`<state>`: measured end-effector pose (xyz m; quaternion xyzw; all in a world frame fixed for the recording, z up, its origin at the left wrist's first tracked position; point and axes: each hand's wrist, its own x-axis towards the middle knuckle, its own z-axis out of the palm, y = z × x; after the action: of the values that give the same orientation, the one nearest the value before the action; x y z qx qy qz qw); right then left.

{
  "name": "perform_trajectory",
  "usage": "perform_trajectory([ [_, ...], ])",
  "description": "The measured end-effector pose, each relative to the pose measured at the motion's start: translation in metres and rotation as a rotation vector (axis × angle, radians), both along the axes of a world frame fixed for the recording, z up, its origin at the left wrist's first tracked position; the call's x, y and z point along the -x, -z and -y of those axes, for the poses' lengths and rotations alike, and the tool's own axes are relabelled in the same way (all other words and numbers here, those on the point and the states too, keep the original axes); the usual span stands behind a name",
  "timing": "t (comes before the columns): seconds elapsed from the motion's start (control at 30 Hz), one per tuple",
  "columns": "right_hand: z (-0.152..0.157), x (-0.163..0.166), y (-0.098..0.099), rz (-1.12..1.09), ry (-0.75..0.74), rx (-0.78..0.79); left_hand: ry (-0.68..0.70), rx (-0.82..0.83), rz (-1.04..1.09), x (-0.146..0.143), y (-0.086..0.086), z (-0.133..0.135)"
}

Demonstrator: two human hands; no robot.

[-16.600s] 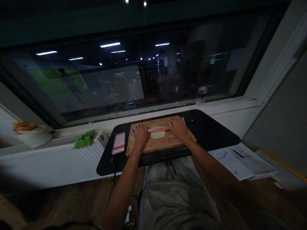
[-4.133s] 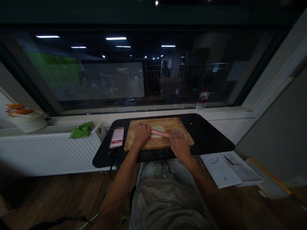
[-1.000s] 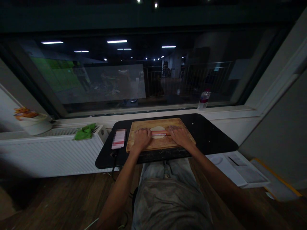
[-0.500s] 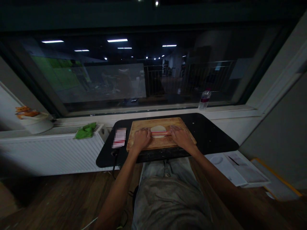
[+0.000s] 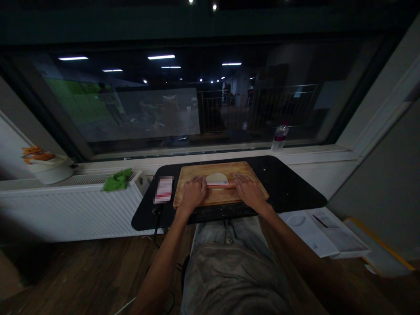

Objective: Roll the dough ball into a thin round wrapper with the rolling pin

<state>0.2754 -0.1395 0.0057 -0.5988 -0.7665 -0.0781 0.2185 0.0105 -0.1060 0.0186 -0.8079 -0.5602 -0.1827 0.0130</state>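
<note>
A rolling pin (image 5: 218, 184) with a red and white printed strip lies crosswise on a wooden cutting board (image 5: 226, 167). Under it is a flat, pale round of dough (image 5: 216, 177), whose far half shows beyond the pin. My left hand (image 5: 195, 191) presses down over the pin's left end, its fingers curled over the top. Over the right end rests my right hand (image 5: 246, 189), its fingers reaching forward across the pin. Both palms cover the pin's ends, so those are hidden.
The board sits on a small black table (image 5: 288, 183). Left of it lies a blurred pink and white packet (image 5: 163, 190). A green cloth (image 5: 117, 180) and a white bowl (image 5: 49, 170) rest on the radiator. A bottle (image 5: 280, 136) stands on the sill; a flat white box (image 5: 323, 232) is at lower right.
The pin has rolled slightly toward me, turning its printed strip into fuller view. More of the dough's far half shows. Both hands have shifted a little with the pin.
</note>
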Motion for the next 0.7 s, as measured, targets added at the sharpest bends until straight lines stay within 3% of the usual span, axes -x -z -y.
perform_trajectory([
  [0.7, 0.004, -0.002, 0.004, -0.029, -0.003, -0.002, 0.013, -0.042, 0.050, 0.002, 0.011, 0.002],
])
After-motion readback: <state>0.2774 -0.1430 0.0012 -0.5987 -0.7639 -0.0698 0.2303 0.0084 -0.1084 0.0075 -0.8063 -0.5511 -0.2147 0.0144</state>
